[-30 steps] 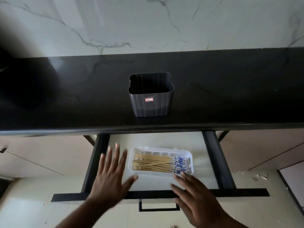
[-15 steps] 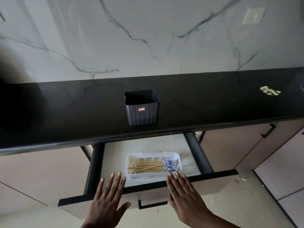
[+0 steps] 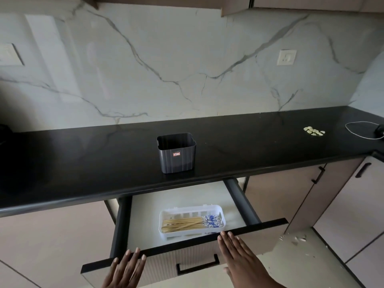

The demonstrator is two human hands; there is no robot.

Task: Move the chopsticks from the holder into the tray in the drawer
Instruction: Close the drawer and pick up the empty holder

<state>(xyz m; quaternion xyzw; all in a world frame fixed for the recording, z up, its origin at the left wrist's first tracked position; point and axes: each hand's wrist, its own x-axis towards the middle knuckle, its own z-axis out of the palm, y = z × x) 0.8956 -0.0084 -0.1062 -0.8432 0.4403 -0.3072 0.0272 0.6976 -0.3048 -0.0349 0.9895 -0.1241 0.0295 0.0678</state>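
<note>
A dark grey ribbed holder [image 3: 176,154] stands on the black counter, and no chopsticks show in it. Below, the drawer [image 3: 234,230] is pulled out. Inside it a white plastic tray [image 3: 192,210] holds several wooden chopsticks [image 3: 187,223] with blue-patterned ends pointing right. My left hand [image 3: 126,269] lies flat with straight fingers against the drawer's front, fingertips at its top edge. With its fingers also straight, my right hand [image 3: 241,254] presses flat on the drawer front, right of the black handle [image 3: 197,267].
The black counter [image 3: 83,163] overhangs the drawer. Pale flakes [image 3: 313,130] and a white cable [image 3: 363,129] lie at its far right. Cabinet doors with black handles [image 3: 362,170] flank the drawer. Crumbs [image 3: 295,239] litter the floor to the right.
The view has pulled back and up, showing more wall and counter. Both hands have come back from over the drawer's inside and now lie flat on its front panel.
</note>
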